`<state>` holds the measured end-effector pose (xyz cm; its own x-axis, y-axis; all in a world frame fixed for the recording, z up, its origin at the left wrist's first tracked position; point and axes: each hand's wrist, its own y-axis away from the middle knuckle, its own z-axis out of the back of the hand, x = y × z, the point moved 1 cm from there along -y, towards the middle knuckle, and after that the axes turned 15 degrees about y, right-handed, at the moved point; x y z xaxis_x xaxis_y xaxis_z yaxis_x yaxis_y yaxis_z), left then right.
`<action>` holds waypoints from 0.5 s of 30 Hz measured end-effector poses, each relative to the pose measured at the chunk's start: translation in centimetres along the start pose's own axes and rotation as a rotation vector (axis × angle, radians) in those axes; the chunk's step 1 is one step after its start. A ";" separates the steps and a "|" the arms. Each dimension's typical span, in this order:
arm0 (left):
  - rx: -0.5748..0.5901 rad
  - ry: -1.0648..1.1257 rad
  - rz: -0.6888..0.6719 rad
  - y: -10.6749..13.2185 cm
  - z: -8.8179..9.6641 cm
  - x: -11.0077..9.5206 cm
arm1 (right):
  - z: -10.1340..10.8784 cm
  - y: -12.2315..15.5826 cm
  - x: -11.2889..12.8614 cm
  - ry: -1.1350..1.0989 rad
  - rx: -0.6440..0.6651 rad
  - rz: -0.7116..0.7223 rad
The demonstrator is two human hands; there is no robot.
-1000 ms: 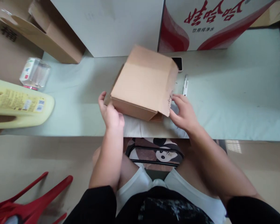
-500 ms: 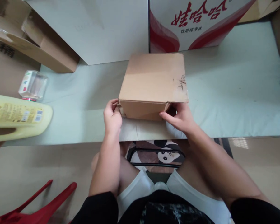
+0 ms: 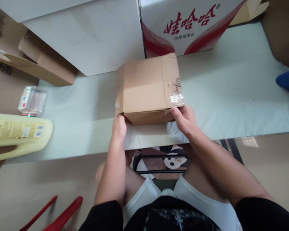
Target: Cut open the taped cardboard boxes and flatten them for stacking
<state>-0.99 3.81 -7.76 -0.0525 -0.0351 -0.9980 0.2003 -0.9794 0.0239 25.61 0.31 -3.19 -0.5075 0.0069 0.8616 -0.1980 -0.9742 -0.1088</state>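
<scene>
cardboard box point(image 3: 146, 88): on table point(image 3: 231, 96), by its front edge | left hand point(image 3: 119, 126): touches near-left bottom corner, fingers hidden under box, grip cannot be told | right hand point(image 3: 185, 120): narrow grip pinching near-right corner below tape patch point(image 3: 177, 100) | yellow bottle point(image 3: 19, 136): well left

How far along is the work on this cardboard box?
Done: cardboard box flaps lie closed, clear tape on its near right corner. In hand: left hand and right hand hold the near corners. Left: top seam looks untaped.
</scene>
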 end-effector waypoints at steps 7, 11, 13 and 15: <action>-0.045 -0.070 -0.123 0.9 -0.6 -2.1 | 0.2 -0.4 0.1 -0.011 -0.029 -0.090; 0.026 -0.007 -0.235 0.9 -0.5 -2.5 | 0.6 -0.3 0.0 -0.011 -0.033 -0.088; 0.006 0.035 -0.254 0.9 -0.4 -2.4 | 0.7 -0.2 0.1 -0.010 -0.067 -0.099; -0.009 0.052 -0.236 1.0 -0.2 -2.3 | 0.8 -0.1 0.3 0.000 -0.128 -0.116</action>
<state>-0.46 2.96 -5.47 -0.0481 0.2047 -0.9776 0.1978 -0.9575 -0.2102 26.18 0.27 -2.55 -0.4754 0.1177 0.8719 -0.3601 -0.9302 -0.0708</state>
